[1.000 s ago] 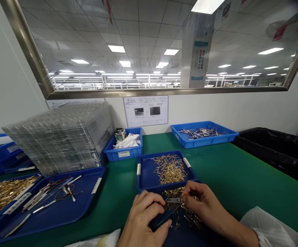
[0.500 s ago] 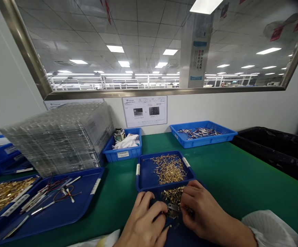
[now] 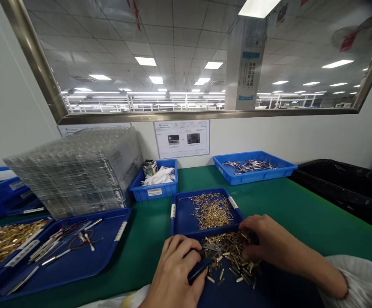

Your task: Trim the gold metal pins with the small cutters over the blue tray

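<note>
My left hand (image 3: 179,269) is closed around small pliers with dark handles (image 3: 199,270). Their grey metal jaws (image 3: 212,247) point to the right over a heap of small brass-coloured pins (image 3: 233,248). The heap lies in the near dark blue tray (image 3: 224,293). At the right side of this heap is my right hand (image 3: 266,239), its thumb and forefinger apart; the fingertips reach down at the pins and are partly hidden. Just beyond, a second blue tray (image 3: 182,214) carries more thin golden pins (image 3: 213,211).
On the left, a blue tray (image 3: 99,256) bears metal probes and swabs, beside golden parts (image 3: 9,244). Behind stands a stack of clear plastic trays (image 3: 76,171). A blue bin (image 3: 155,192) holds a jar and cloth. Another blue tray (image 3: 256,173) and a black-lined bin (image 3: 340,188) stand right.
My right hand has moved right, away from the pliers' jaws, and its fingers have parted. The pliers now show more clearly in my left hand, and more of the near heap is uncovered.
</note>
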Demonstrator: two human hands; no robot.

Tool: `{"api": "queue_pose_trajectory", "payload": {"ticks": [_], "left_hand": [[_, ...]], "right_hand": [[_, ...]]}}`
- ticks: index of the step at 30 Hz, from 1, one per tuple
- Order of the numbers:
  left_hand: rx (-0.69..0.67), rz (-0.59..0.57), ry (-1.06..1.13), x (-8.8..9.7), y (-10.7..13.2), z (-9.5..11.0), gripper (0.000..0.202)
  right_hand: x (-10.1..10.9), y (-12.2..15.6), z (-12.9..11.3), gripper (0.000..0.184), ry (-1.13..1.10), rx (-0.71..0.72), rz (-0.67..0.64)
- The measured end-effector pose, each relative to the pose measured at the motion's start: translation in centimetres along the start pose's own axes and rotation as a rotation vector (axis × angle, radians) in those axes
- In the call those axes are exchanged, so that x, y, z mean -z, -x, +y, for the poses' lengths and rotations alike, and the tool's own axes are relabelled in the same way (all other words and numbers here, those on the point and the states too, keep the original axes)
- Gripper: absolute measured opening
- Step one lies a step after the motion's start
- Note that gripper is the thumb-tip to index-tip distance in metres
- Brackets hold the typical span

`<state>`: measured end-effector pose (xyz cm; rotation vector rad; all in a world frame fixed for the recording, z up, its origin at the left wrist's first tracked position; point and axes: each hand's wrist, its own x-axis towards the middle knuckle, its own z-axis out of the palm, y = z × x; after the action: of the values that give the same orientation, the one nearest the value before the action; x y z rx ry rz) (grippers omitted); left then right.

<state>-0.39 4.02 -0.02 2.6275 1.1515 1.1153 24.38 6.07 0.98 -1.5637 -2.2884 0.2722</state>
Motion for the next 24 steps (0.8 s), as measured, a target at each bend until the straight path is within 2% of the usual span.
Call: {"api": "queue_pose_trajectory", "payload": {"ticks": [2, 4, 6, 9, 11, 18, 24], "left_hand": [[0.007, -0.002, -0.016, -0.1, 0.1, -0.2, 0.008], [0.018, -0.020, -0.034, -0.2, 0.3, -0.5, 0.008], [0.020, -0.031, -0.047, -0.3, 0.5, -0.8, 0.008], [0.016, -0.027, -0.066, -0.4, 0.5, -0.9, 0.008], [0.018, -0.023, -0.074, -0.4, 0.4, -0.9, 0.008], [0.053, 0.003, -0.088, -0.4, 0.2, -0.7, 0.008], [0.064, 0.020, -0.077, -0.2, 0.1, -0.3, 0.008]], "right_hand": [[0.2, 0.3, 0.0, 0.049, 0.037, 0.017, -0.087], [0.0, 0.5, -0.4, 0.059, 0.040, 0.036, -0.123], [-0.7, 0.5, -0.8, 0.053, 0.009, 0.044, -0.117], [-2.2, 0.3, -1.4, 0.026, -0.063, 0.063, -0.068], [-3.0, 0.1, -1.7, 0.014, -0.094, 0.089, -0.033], [-3.7, 0.1, -2.6, 0.020, -0.180, 0.160, 0.063], [-3.5, 0.1, -2.7, 0.017, -0.287, 0.115, 0.148]]}}
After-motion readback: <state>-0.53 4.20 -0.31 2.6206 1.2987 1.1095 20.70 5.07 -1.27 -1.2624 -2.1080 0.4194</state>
